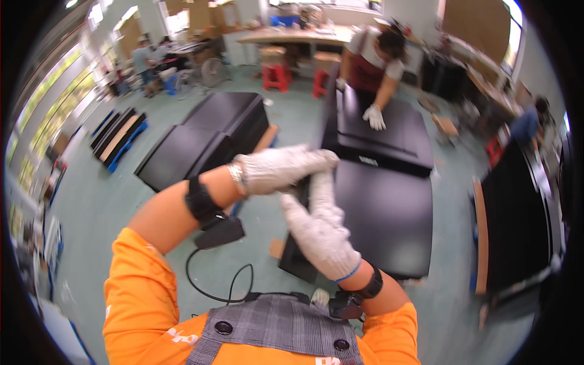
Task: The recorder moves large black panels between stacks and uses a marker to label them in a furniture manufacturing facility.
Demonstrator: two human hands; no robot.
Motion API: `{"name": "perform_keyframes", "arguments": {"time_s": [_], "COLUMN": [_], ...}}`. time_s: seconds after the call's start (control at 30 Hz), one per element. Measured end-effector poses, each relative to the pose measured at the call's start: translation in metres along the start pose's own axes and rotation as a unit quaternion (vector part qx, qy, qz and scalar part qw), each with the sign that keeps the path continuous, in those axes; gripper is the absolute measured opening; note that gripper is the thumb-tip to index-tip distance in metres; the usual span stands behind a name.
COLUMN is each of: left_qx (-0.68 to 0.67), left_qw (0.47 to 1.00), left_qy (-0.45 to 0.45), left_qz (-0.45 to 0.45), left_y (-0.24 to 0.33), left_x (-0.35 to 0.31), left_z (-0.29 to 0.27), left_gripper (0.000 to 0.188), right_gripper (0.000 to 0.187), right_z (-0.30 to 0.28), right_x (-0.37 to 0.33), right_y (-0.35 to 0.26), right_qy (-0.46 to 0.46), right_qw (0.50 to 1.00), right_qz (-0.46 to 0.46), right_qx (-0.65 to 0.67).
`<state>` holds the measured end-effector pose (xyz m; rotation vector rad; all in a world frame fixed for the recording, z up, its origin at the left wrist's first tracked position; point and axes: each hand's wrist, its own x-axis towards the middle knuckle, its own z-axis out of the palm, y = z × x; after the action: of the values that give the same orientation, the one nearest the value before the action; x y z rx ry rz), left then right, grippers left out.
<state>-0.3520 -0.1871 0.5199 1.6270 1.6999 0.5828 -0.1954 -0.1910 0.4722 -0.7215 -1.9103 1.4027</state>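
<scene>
Both my hands wear pale knitted work gloves and meet in front of my chest. My left hand (283, 168) lies stretched out sideways, pointing right, its fingers straight and held together. Below it, my right hand (322, 228) points upward, with its thumb apart; its fingertips reach the underside of the left hand and seem to touch it. Neither hand shows anything held. Beyond and beneath them lies a glossy black panel (386, 213), nearest to my right hand. Black straps hold small dark devices on both my wrists, and a cable (201, 286) hangs from the left one.
A co-worker (371, 61) in white gloves leans over a black panelled piece (383, 131) ahead. Black box-shaped pieces (207, 134) stand at left. Leaning black panels (517, 219) are on the right. Red stools (275, 77) stand by a workbench (298, 36); other people work farther off.
</scene>
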Motion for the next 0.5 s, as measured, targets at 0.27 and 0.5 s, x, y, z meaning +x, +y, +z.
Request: {"name": "perform_keyframes", "arguments": {"time_s": [0.27,0.5], "left_qx": [0.366,0.415], "left_qw": [0.896,0.880], "left_qy": [-0.031,-0.040], "left_qz": [0.251,0.227], "left_y": [-0.022,-0.021], "left_x": [-0.012,-0.029], "left_z": [-0.023,-0.034], "left_gripper": [0.060,0.055], "right_gripper": [0.072,0.035], "right_z": [0.003,0.034], "right_x": [-0.060,-0.098], "right_y": [0.116,0.365], "right_qy": [-0.097,-0.084], "right_qw": [0.990,0.846], "right_qz": [0.095,0.474], "right_qx": [0.032,0.228]}}
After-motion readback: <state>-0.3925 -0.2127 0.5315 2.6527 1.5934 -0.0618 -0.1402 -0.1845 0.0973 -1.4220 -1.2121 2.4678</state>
